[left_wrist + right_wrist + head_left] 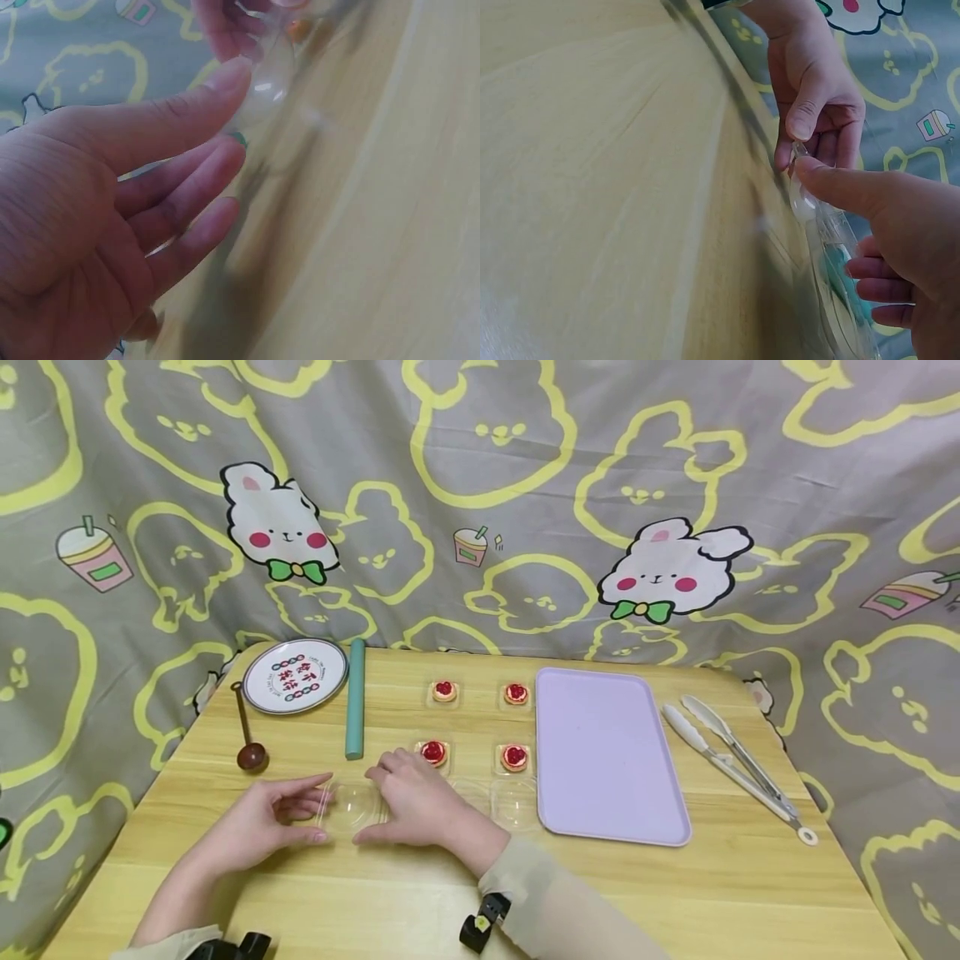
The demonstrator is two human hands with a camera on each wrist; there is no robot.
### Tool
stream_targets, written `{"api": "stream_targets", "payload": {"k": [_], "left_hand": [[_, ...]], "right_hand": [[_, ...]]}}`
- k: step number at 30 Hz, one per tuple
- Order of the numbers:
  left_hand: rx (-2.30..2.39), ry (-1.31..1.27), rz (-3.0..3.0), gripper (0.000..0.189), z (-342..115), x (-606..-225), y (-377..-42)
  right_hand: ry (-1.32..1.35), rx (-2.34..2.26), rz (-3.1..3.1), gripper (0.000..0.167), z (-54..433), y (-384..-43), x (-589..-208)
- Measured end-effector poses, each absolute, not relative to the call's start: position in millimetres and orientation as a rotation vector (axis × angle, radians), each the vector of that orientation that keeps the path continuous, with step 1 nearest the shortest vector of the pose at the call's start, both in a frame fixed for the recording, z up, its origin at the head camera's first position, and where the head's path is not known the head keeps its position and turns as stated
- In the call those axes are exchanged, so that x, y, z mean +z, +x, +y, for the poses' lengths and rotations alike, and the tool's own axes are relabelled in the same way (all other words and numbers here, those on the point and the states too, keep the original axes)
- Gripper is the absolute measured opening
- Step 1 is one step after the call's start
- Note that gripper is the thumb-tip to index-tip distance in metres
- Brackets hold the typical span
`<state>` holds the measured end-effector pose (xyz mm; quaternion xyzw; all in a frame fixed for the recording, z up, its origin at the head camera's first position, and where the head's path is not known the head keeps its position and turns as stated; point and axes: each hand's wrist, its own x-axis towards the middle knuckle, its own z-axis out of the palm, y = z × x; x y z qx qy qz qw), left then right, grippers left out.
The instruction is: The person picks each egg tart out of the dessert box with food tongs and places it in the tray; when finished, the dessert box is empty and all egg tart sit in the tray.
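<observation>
A clear, domed plastic lid (351,806) is held between the two hands above the near part of the table. My left hand (273,818) grips its left side, thumb at the near corner and fingers at the far one. From the right, my right hand (416,802) holds the opposite side between thumb and fingers. In the right wrist view the right thumb (840,184) lies along the lid's edge, close to the left thumb (805,120). Beyond the right hand, several small red-topped tarts (514,757) sit in clear square trays.
Two more clear lids (515,804) lie beside a lilac tray (611,760). Metal tongs (738,764) are at the right. A teal rolling pin (356,702), a white plate (330,670) and a brown ladle (252,757) are at the left. A patterned curtain (480,527) hangs behind.
</observation>
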<state>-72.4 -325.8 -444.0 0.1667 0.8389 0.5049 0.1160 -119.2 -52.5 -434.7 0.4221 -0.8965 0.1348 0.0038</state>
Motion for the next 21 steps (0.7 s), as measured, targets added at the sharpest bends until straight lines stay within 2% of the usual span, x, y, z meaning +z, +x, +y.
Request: {"api": "stream_targets", "payload": {"k": [14, 21], "left_hand": [[1.364, 0.415, 2.527, 0.081, -325.6, -442.0, -71.5], [1.306, 0.389, 2.793, 0.068, -326.3, -432.7, -71.4]], "right_hand": [[1.336, 0.445, -2.852, 0.089, -53.6, -122.3, -433.3], [1.274, 0.658, -2.907, 0.087, -35.1, -131.4, -413.7]]}}
